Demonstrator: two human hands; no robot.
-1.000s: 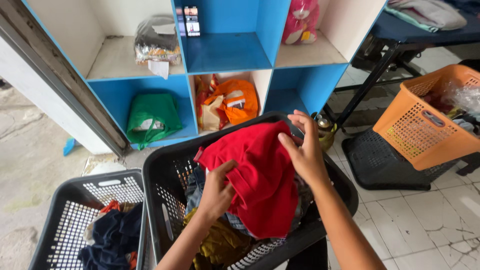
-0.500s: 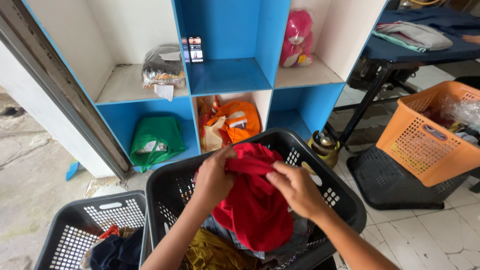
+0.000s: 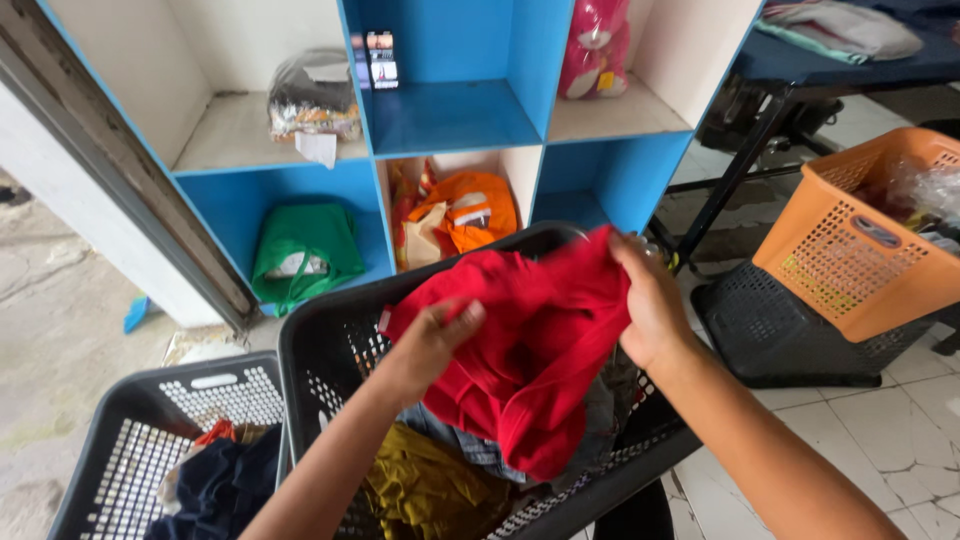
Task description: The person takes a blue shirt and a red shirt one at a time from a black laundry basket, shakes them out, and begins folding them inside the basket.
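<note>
A blue-and-white cubby shelf [image 3: 455, 120] stands against the wall on a pale tiled floor [image 3: 900, 420]. Its compartments hold a clear plastic bag of goods [image 3: 312, 95], a pink bag [image 3: 595, 50], a green cloth bag [image 3: 303, 250] and an orange bag [image 3: 465, 210]. In front of it sits a black plastic laundry basket [image 3: 330, 350], heaped with clothes, among them a mustard-yellow garment [image 3: 425, 485] and something in denim. A second black basket [image 3: 130, 440] sits just beside it on the left, with dark blue clothing inside. Off to the right an orange basket [image 3: 860, 250] rests on an upturned black one [image 3: 775, 335], near a dark folding table [image 3: 850, 60] with folded cloth on it.

The person holds a red garment [image 3: 530, 350] over the middle basket, lifted clear of the pile except for its hanging lower end. The left hand [image 3: 430, 340] has its fingers curled into the cloth at the near left side, pinching a fold. The right hand [image 3: 650, 300] grips the upper right edge, fingers closed around the fabric, thumb tucked behind it. The garment sags between the two hands.
</note>
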